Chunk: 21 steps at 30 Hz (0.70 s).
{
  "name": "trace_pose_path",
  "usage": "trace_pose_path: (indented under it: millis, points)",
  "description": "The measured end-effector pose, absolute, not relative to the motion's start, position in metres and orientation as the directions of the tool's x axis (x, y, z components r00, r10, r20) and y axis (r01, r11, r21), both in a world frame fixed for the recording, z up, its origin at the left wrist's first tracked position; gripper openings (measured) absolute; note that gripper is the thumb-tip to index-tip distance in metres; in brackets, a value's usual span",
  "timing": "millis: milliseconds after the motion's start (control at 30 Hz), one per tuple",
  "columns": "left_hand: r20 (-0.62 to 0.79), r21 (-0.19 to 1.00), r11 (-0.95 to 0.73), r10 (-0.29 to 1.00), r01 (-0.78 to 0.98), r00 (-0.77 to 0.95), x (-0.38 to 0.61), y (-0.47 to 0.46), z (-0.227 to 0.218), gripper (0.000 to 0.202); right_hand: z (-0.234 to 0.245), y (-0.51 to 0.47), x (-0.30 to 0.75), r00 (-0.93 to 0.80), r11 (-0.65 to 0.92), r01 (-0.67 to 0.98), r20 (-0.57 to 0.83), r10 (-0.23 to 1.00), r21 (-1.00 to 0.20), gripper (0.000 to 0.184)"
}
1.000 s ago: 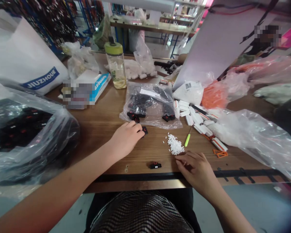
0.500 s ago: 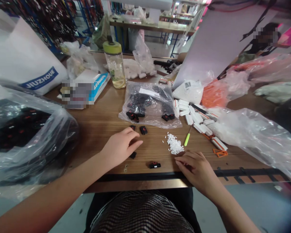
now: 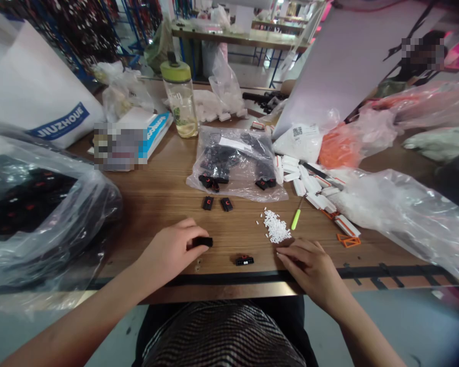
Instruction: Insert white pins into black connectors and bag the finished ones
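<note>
My left hand point(image 3: 178, 246) is closed on a small black connector point(image 3: 203, 241), thumb and fingers on its left part. Before me on the table lies another black connector point(image 3: 244, 260), with red on top and white dots along its near side. Two more, a black connector with a red mark point(image 3: 208, 203) and its neighbour point(image 3: 226, 204), lie farther back. My right hand point(image 3: 304, 260) rests beside a heap of small white pins point(image 3: 277, 227), thumb and forefinger drawn together at the tips. Anything between those tips is too small to make out.
A green-handled tool point(image 3: 296, 219) lies right of the pins, near white blocks point(image 3: 309, 183) and an orange frame point(image 3: 350, 241). Behind the connectors sits a clear bag of black parts point(image 3: 235, 163). A bottle point(image 3: 181, 102) stands farther back; a large open bag point(image 3: 99, 204) is left.
My left hand has come back toward me from the rear connectors, uncovering them, and has taken hold of the nearer black connector. My right hand has stayed nearly still.
</note>
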<state>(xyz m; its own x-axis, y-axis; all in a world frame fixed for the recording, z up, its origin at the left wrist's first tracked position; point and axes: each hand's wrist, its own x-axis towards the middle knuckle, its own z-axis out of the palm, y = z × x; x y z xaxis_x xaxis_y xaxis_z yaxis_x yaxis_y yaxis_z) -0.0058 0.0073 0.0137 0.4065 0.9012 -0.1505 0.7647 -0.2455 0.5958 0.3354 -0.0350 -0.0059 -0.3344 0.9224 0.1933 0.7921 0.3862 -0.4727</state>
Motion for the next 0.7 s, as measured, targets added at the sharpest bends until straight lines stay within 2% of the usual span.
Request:
trace_pose_path:
  millis: [133,300,433,567,700]
  points:
    - [-0.065,0.686,-0.273,0.900,0.675,0.430,0.001,0.012,0.008,0.016,-0.006,-0.035,0.335,-0.324,0.381,0.804,0.201,0.924,-0.456,0.018]
    - [-0.010,0.681,-0.354,0.871,0.641,0.491,0.031,0.024,0.011,0.017,-0.006,-0.036,0.335,-0.320,0.366,0.799,0.177,0.931,-0.478,0.016]
    - [0.094,0.709,-0.445,0.828,0.547,0.553,0.056,0.029,0.001,0.021,-0.006,-0.036,0.335,-0.299,0.322,0.787,0.130,0.945,-0.526,0.016]
    - [0.132,0.787,-0.374,0.879,0.490,0.458,0.066,0.026,-0.013,0.018,0.000,-0.033,0.323,-0.233,0.273,0.731,0.148,0.961,-0.626,0.013]
    - [0.185,0.764,-0.407,0.881,0.500,0.435,0.064,0.020,-0.019,0.008,0.010,-0.019,0.296,-0.257,0.322,0.668,0.198,0.946,-0.671,0.014]
